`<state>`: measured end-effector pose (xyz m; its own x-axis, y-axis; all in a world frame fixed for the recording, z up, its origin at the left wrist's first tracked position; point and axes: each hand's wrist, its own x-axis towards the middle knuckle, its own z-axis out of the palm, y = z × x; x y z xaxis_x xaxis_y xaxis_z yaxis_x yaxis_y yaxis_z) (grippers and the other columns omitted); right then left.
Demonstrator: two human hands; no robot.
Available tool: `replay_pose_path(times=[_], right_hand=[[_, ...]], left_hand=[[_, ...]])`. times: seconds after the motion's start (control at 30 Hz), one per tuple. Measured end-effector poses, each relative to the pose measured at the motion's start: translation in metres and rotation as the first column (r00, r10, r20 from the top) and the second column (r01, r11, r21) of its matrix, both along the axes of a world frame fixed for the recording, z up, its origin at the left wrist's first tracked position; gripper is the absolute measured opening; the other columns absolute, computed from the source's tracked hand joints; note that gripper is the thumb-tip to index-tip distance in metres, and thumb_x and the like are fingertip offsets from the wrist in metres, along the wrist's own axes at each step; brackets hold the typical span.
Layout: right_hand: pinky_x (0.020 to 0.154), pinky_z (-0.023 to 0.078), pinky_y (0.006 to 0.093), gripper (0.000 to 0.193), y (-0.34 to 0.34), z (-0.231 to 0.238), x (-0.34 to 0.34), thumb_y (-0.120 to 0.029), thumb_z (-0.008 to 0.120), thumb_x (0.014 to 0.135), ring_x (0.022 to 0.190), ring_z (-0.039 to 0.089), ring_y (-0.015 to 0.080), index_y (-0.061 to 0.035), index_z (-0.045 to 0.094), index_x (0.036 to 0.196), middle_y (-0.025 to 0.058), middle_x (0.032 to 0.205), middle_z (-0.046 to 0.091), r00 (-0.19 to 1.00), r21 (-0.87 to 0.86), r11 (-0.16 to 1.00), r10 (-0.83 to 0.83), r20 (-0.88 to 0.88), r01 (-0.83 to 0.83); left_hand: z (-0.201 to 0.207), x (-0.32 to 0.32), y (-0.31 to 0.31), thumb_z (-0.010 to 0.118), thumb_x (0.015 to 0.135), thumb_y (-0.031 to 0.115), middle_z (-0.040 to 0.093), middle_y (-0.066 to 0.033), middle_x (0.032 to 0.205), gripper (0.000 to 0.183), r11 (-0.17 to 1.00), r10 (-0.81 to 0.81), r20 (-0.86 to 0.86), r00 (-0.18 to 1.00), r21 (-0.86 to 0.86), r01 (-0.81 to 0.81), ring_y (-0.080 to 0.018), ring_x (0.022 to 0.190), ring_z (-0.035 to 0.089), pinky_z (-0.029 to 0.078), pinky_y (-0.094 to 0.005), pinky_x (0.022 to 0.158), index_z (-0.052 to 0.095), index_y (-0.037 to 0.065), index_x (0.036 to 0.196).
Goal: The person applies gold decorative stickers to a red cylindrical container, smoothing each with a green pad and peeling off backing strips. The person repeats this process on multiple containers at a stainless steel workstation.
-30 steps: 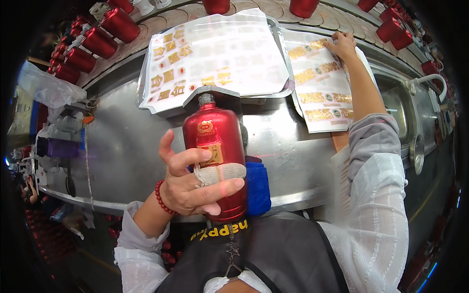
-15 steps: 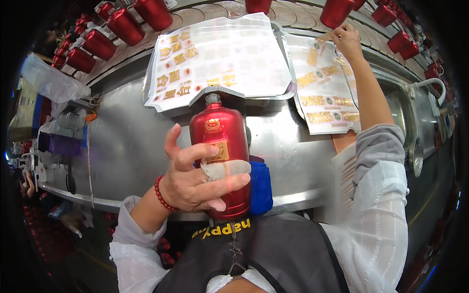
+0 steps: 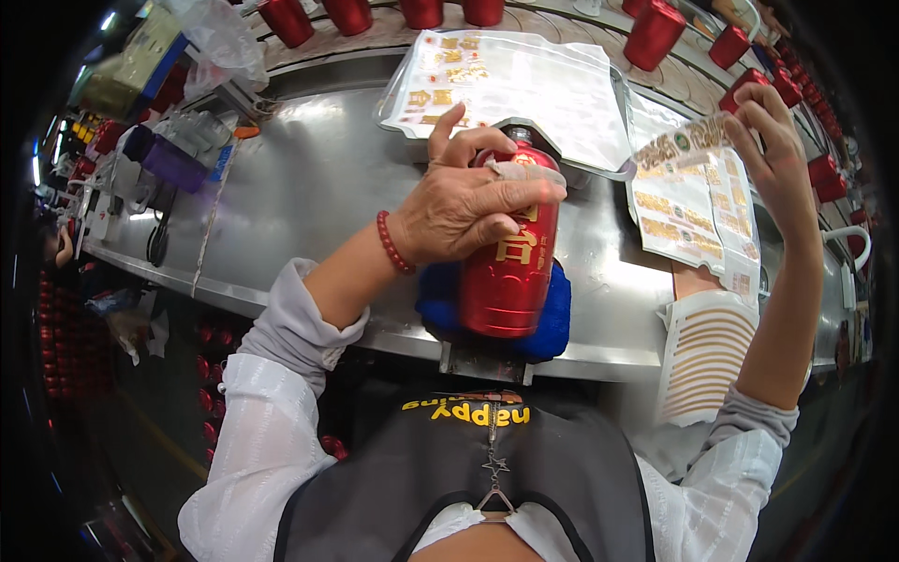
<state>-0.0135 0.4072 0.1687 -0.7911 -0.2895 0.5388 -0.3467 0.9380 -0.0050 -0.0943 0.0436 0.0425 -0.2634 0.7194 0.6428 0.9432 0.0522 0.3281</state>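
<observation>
A glossy red bottle [image 3: 510, 300] lies tilted on a blue cloth [image 3: 559, 323], its neck resting in a notched metal support [image 3: 554, 140]. My left hand [image 3: 449, 206] is wrapped over the bottle's upper part, with a pale wrap on one finger. Large gold characters show on the bottle below my fingers. Raised at the right, my right hand [image 3: 768, 136] pinches one end of a gold decal strip [image 3: 688, 143] with a small green emblem. Beneath the strip lies a white sheet of gold decals [image 3: 674, 206].
Behind the support, another decal sheet [image 3: 552, 84] lies on a metal tray. A white strip-covered sheet [image 3: 707, 356] covers my right forearm area. Several red bottles [image 3: 654, 36] stand on a conveyor [image 3: 534, 37] at the back. A purple bottle [image 3: 169, 159] stands left on the steel table [image 3: 309, 178].
My right hand has lifted the gold strip off its sheet and come up with it. The red bottle has been turned, so large gold characters now face up. The whole view has shifted.
</observation>
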Motion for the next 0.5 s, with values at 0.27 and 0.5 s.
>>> replay_pose_path(times=[0.27, 0.5], right_hand=[[0.084, 0.046, 0.0370, 0.022, -0.074, 0.024, 0.057, -0.013, 0.066, 0.093, 0.096, 0.058, 0.0292, 0.0004, 0.053, 0.080, 0.0149, 0.110, 0.056, 0.990, -0.049, 0.997, 0.058, 0.125, -0.052], [0.081, 0.047, 0.0383, 0.020, -0.116, 0.043, 0.064, -0.012, 0.070, 0.089, 0.097, 0.059, 0.0284, -0.0012, 0.056, 0.079, 0.0166, 0.109, 0.057, 0.966, -0.060, 0.968, 0.247, 0.083, -0.242]], left_hand=[[-0.032, 0.043, -0.037, 0.031, 0.103, 0.059, 0.070, 0.0001, 0.121, 0.058, 0.987, 0.158, 0.030, 0.987, 0.029, -0.159, -0.0218, 0.132, 0.039, -0.002, -0.0499, 0.121, 0.063, 0.023, 0.137], [0.006, 0.010, -0.024, 0.043, 0.099, 0.062, 0.067, -0.0085, 0.125, 0.063, 0.983, 0.165, 0.093, 0.982, 0.064, -0.171, -0.0271, 0.130, 0.043, 0.011, -0.0481, 0.118, 0.058, 0.016, 0.140]])
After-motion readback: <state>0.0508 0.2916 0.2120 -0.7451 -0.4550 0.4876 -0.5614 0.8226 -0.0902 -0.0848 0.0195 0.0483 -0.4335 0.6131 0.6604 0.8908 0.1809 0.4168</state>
